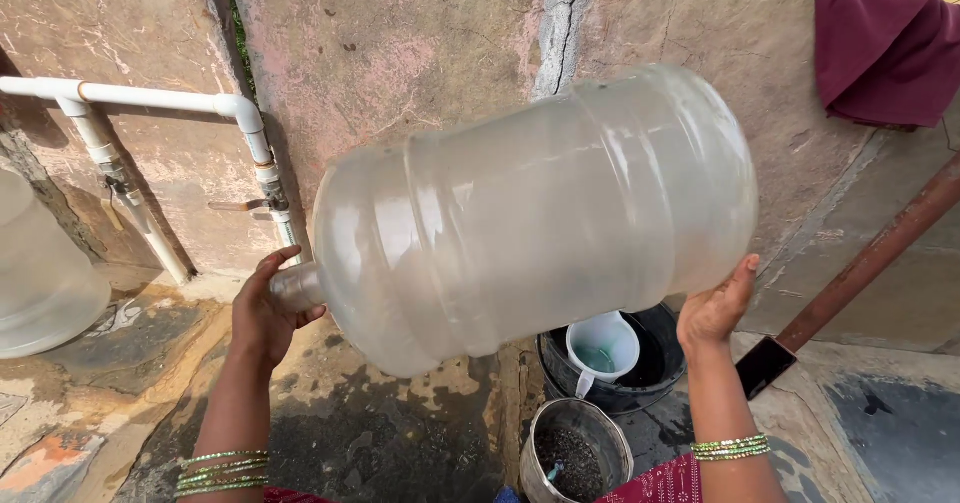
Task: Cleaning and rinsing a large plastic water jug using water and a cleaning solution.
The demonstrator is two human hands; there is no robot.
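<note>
A rough stone wall (420, 53), pinkish and cracked, is seen filling the background. In front of it, approx. mid-frame, a large clear plastic water jug (540, 213) is held up in the air, tipped on its side, neck pointing left and base to the right. A wet, patchy stone floor (380, 433) is seen below.

At far left a second clear jug (40, 263) is partly cut off by the frame edge. A white pipe (150, 98) w/ a tap is fixed along the wall, left of the held jug. A maroon cloth (885, 53) is draped over the wall top at upper right, and a rusty brown bar (870, 258) is leaned diagonally at right.

Under the jug's base a black bucket (655, 368) is stood on the floor, w/ a white mug (603, 345) inside it. Just in front, a steel pot (578, 451) holding dark contents is placed.

The left hand (262, 313) is wrapped round the jug's neck, fingers closed on it. The right hand (715, 308) is spread flat, palm pressed vs. the jug's base, supporting it. Green bangles (225, 471) are worn on both wrists.
</note>
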